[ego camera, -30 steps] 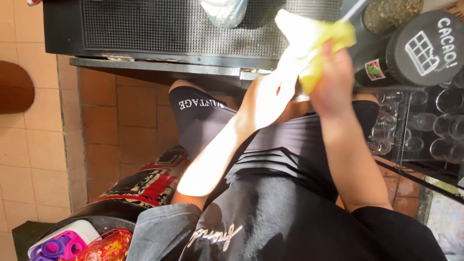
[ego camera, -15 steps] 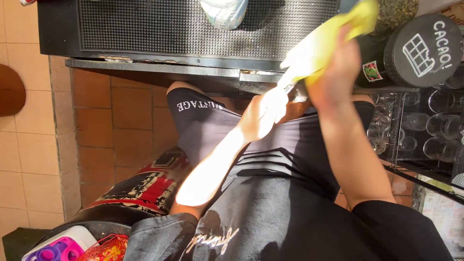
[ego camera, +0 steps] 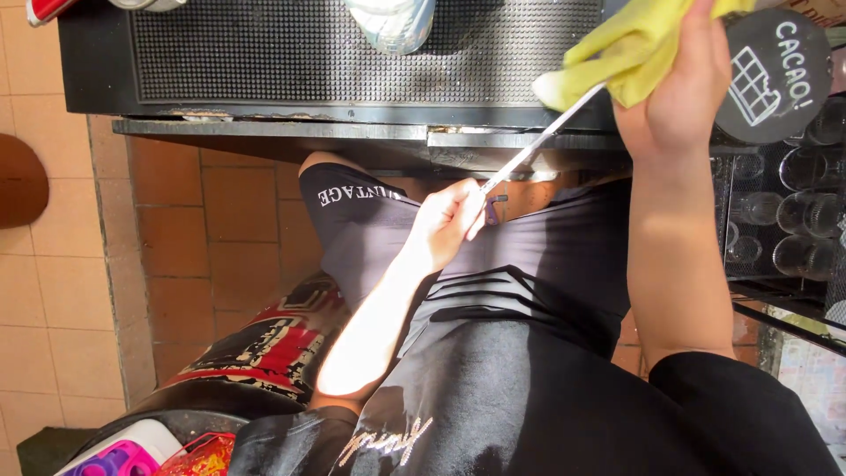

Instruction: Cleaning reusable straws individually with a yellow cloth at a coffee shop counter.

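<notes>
Black ribbed rubber mat (ego camera: 352, 53) covers the worktop (ego camera: 264, 128), the landmark here. At the mat's near right corner, the right hand (ego camera: 679, 97) closes its fingers around a yellow cloth (ego camera: 617, 53), bunched over the far end of a long thin metal utensil (ego camera: 538, 145). Its long axis slants from the cloth down toward the body, below the mat's edge, where the left hand (ego camera: 445, 220) pinches the near end. A round black lid (ego camera: 775, 75) sits just right of the mat.

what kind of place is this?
Likely behind a bar or café counter: black rubber bar mat on the counter edge, racked glasses beside it, tiled floor underfoot.
</notes>
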